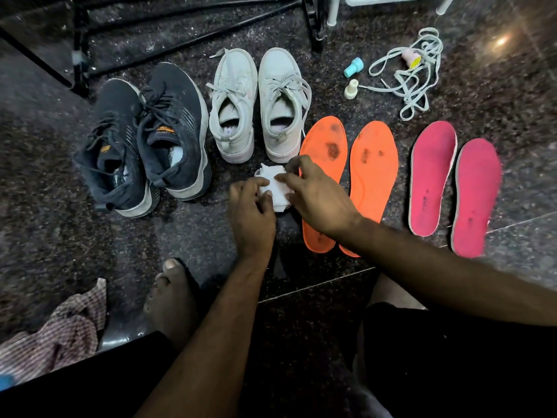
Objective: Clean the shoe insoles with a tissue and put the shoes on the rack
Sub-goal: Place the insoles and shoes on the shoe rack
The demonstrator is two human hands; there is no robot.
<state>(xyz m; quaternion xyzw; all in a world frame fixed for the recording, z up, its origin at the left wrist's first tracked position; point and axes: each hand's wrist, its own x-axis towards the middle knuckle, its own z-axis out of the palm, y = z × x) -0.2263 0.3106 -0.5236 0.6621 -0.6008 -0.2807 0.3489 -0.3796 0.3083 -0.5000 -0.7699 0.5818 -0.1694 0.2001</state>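
Observation:
A crumpled white tissue (pixel 275 188) is held over the dark floor between both hands. My left hand (pixel 251 218) grips its near side and my right hand (pixel 316 197) pinches its far right edge. Two orange insoles (pixel 375 176) with dark stains lie side by side right of the tissue; my right hand and forearm cover part of the left one. Two pink insoles (pixel 434 176) lie further right. A pair of black sneakers (pixel 144 140) stands at the left and a pair of grey-white sneakers (pixel 259 107) behind the tissue.
Loose grey laces (pixel 407 79) and small teal (pixel 353 67), cream (pixel 351 89) and pink (pixel 410 58) bottles lie at the back right. Black metal bars (pixel 187 40) and white rack legs (pixel 331 10) stand at the back. A striped cloth (pixel 60 330) and a bare foot (pixel 170 300) are near left.

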